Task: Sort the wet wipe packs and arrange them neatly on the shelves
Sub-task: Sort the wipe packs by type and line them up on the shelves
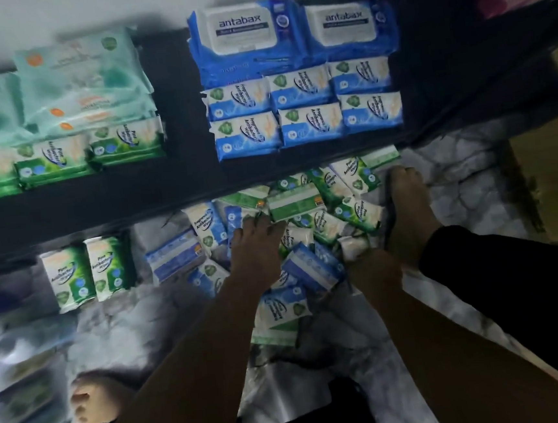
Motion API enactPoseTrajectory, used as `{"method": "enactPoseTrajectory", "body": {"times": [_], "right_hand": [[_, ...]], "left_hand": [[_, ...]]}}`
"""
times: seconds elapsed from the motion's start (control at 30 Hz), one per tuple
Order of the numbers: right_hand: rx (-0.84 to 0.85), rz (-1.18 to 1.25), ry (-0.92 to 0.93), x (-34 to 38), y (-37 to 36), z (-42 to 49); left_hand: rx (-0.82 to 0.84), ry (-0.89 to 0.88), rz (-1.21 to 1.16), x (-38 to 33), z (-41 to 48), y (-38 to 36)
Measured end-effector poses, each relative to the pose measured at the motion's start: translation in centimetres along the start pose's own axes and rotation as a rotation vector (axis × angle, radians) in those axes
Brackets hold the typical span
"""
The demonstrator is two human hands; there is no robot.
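**Pulling one colour at a time from the floor pile**

My left hand [257,247] rests with its fingers spread on the pile of wipe packs [304,202], on the floor below the shelf [183,172] front edge. My right hand [374,270] is too blurred to tell its grip. I'd lift same-colour packs and square them to the front rows. Readable labels: "antabax" packs [241,29], "Fragrance Free Antibacterial Wipes" blue packs [247,133], "Pine Antibacterial Wipes" green packs [54,160].

Packs [305,107] sit in rows on the shelf [187,182] across the upper frame, a jumbled pile [295,203] on the floor [460,175] beneath, centre.
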State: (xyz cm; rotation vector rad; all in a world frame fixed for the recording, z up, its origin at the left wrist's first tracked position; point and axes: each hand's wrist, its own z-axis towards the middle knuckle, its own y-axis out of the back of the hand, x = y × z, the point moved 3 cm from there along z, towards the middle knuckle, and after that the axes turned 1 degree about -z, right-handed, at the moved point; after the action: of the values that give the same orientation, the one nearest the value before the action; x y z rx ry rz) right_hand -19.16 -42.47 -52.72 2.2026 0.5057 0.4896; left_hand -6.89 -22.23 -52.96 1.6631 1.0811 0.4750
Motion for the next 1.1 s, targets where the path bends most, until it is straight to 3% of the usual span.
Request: {"method": "enactPoseTrajectory", "body": {"times": [0.17,0.4,0.57,0.83,0.9,1.1], "right_hand": [[-0.031,0.003,-0.101,-0.7,-0.4,0.4],[-0.124,0.025,-0.056,-0.7,0.3,0.1],[-0.133,0.015,-0.031,-0.5,1.7,-1.4],[-0.337,0.315,0.204,3.6,4.4,-7.4],[-0.303,0.403,0.258,5.2,4.4,-9.5],[0.049,0.514,0.422,8.0,2.1,-15.6]], "left_hand": [[-0.024,-0.005,0.019,-0.4,0.2,-0.4],[-0.024,0.109,-0.151,0.0,-1.5,0.5],[-0.030,0.374,-0.569,0.9,-4.7,2.0],[-0.113,0.458,-1.061,3.0,-10.6,3.2],[-0.113,0.518,-1.128,3.6,-12.1,3.7],[-0.192,0.551,-1.142,6.1,-17.4,5.6]]}}
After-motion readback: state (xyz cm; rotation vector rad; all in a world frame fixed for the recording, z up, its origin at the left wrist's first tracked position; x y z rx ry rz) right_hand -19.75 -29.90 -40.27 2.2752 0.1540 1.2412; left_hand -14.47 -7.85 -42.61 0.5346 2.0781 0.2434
